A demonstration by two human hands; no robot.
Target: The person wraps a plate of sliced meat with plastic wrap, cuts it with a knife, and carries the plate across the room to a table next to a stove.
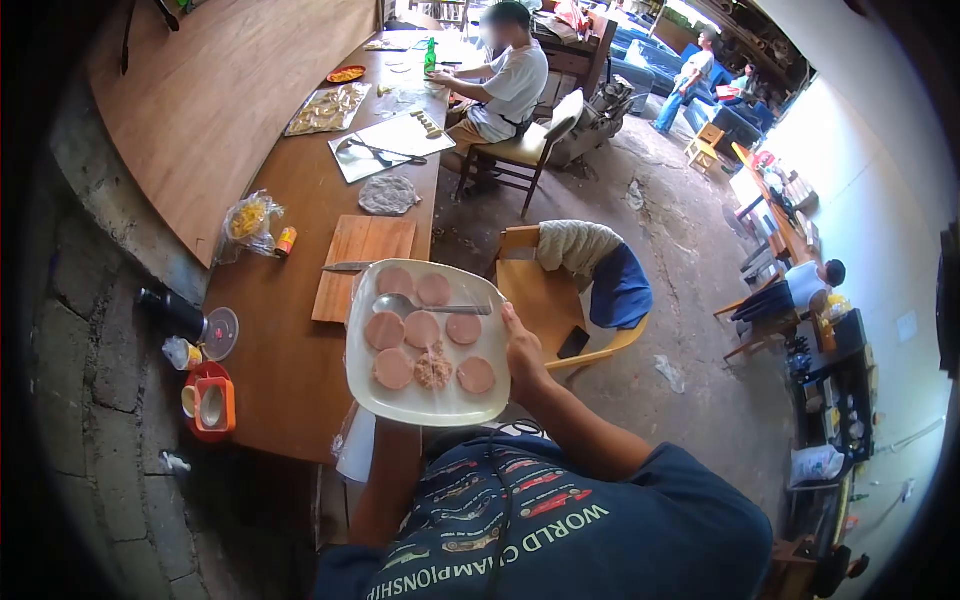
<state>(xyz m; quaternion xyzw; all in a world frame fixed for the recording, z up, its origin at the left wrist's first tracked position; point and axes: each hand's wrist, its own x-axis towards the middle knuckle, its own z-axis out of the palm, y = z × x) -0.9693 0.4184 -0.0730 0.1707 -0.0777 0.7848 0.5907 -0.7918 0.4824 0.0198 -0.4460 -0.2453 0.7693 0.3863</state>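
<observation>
A white rounded-square plate (430,408) is held up in front of my chest, just off the table edge. On it lie several round pink slices of what looks like processed meat (393,368), a small crumbly mashed heap (433,371) and a metal spoon (440,309). My right hand (524,352) grips the plate's right edge, thumb on the rim. My left forearm runs up beneath the plate, which hides that hand and its fingers. Just beyond the plate are a wooden cutting board (365,240) and a knife (345,267), the board partly covered.
The brown table (270,350) bears a white tray (375,165), a grey cloth (389,195), a bagged yellow food (250,220) and an orange container (226,405). A wooden chair (530,300) stands right. One person (515,80) sits at the far end; others are farther off.
</observation>
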